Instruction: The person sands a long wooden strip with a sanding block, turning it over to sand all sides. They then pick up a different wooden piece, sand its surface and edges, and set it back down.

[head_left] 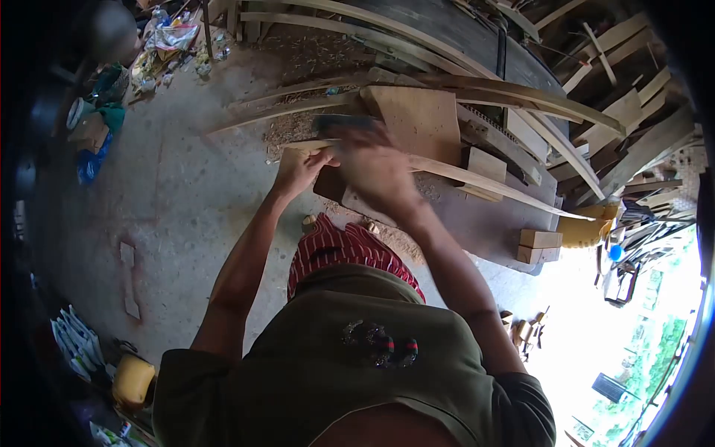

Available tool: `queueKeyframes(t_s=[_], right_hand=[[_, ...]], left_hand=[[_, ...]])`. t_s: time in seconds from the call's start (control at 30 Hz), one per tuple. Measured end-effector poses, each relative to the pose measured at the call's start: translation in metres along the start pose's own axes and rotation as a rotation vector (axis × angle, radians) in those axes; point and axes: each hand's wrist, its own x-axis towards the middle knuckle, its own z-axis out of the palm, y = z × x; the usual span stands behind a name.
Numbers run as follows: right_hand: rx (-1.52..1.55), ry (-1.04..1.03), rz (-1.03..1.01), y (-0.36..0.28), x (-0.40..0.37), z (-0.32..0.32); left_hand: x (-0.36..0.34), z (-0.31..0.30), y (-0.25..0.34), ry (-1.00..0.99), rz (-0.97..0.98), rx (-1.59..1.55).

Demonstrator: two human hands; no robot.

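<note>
Two hands are at the near end of a long, thin, curved strip (447, 171) lying across a dark bench (477, 223).

**Hand state**
- Left hand (302, 170): fingers curled shut around the strip's left end, holding it against the bench edge.
- Right hand (380, 175): motion-blurred over the strip, just right of the left hand. A dark tool (346, 124) shows just beyond its fingers. Whether the hand grips the tool or only presses on it cannot be told.

**Location of work**
- The strip runs from the left hand to the right, past a flat board (417, 115), and overhangs the bench's far end.
- Two small blocks (540, 247) sit at the bench's near right corner, well apart from the hands.
- Shavings (287, 127) lie on the floor (171, 201) beyond the bench.

**Likely faults and causes**
1. Strip slip. Only one hand appears to restrain it and no clamp is visible. A strong push along its length could drive it out of the left-hand grip.
2. Finger contact. The hands are near each other, so a tool skidding left could strike the left knuckles.
3. Flex or chatter. The strip is slender and bowed, and pressure over an unsupported part could bend or crack it.
4. Overhang snag. The free right end could catch nearby stacked timber.
</note>
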Motion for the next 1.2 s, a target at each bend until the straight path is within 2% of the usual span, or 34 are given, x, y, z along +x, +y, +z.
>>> queueKeyframes(t_s=[0.03, 0.07, 0.1, 0.13, 0.17, 0.2, 0.27, 0.33, 0.37, 0.4, 0.43, 0.47, 0.5, 0.53, 0.57, 0.6, 0.7, 0.73, 0.8, 0.87, 0.93, 1.0, 1.03, 1.1, 1.13, 1.2], right_hand=[[-0.129, -0.233, 0.06, 0.022, -0.018, -0.026], [-0.364, -0.152, -0.026, 0.058, -0.053, -0.02], [-0.036, -0.193, 0.361, 0.087, -0.066, -0.023], [-0.164, -0.1, 0.282, 0.118, -0.091, -0.026], [-0.167, -0.05, 0.383, 0.14, -0.114, -0.03], [-0.261, -0.148, 0.629, 0.13, -0.111, -0.046], [-0.291, -0.086, 0.503, 0.134, -0.114, -0.031], [-0.146, -0.041, 0.435, 0.093, -0.075, -0.008], [-0.293, 0.052, 0.232, 0.068, -0.062, 0.007], [-0.145, 0.136, 0.162, 0.038, -0.045, 0.018], [0.001, 0.221, 0.085, 0.018, -0.032, 0.022], [0.002, 0.227, 0.099, 0.009, -0.031, 0.019], [0.112, 0.226, 0.068, 0.002, -0.032, 0.016], [0.221, 0.224, 0.033, -0.001, -0.032, 0.015], [0.238, 0.205, 0.075, 0.014, -0.041, 0.009], [0.096, 0.187, 0.111, 0.036, -0.061, 0.009], [0.162, 0.295, 0.368, 0.107, -0.115, 0.005], [-0.048, 0.299, 0.452, 0.125, -0.133, 0.011], [-0.028, 0.338, 0.516, 0.126, -0.129, 0.011], [0.021, 0.259, 0.47, 0.092, -0.102, 0.026], [0.158, 0.25, 0.208, 0.054, -0.069, 0.047], [0.275, 0.226, 0.104, 0.019, -0.041, 0.033], [0.271, 0.242, 0.072, 0.022, -0.04, 0.024], [-0.023, 0.201, 0.041, 0.052, -0.056, 0.003], [0.035, 0.33, 0.196, 0.082, -0.073, 0.02], [0.013, 0.311, 0.387, 0.113, -0.095, -0.013]], left_hand=[[-0.001, 0.001, 0.007, 0.004, 0.006, -0.402], [-0.002, -0.002, 0.007, 0.019, 0.006, -0.412], [-0.002, -0.008, 0.006, 0.03, -0.016, -0.421], [-0.003, -0.012, 0.005, 0.043, -0.036, -0.429], [-0.003, -0.011, 0.006, 0.038, -0.023, -0.459], [-0.002, -0.011, 0.006, 0.042, -0.018, -0.458], [0.002, -0.005, 0.007, 0.01, -0.031, -0.423], [0.004, 0.008, 0.015, -0.026, -0.071, -0.424], [0.004, 0.013, 0.018, -0.038, -0.12, -0.43], [0.005, 0.014, 0.014, -0.063, -0.119, -0.42], [0.005, 0.012, 0.007, -0.026, -0.04, -0.118], [0.003, 0.011, 0.003, 0.015, 0.041, 0.18], [-0.001, 0.013, 0.008, 0.049, 0.099, 0.039], [-0.001, 0.013, 0.012, 0.044, 0.097, 0.04], [0.0, 0.013, 0.016, 0.014, -0.016, -0.213], [-0.002, 0.014, 0.017, -0.01, -0.13, -0.468], [-0.001, 0.009, 0.01, -0.019, -0.157, -0.478], [-0.002, 0.01, 0.009, -0.009, -0.154, -0.478], [-0.002, 0.019, 0.012, -0.007, -0.194, -0.495], [0.002, 0.023, 0.014, -0.033, -0.193, -0.492], [0.005, 0.027, 0.016, 0.004, -0.132, -0.482], [0.007, 0.022, 0.018, 0.0, -0.129, -0.5], [0.009, 0.017, 0.014, 0.023, -0.076, -0.451], [0.011, 0.007, 0.011, 0.046, 0.01, -0.349], [0.011, 0.006, 0.01, 0.05, 0.013, -0.353], [0.014, 0.003, 0.009, 0.054, 0.209, -0.326]])
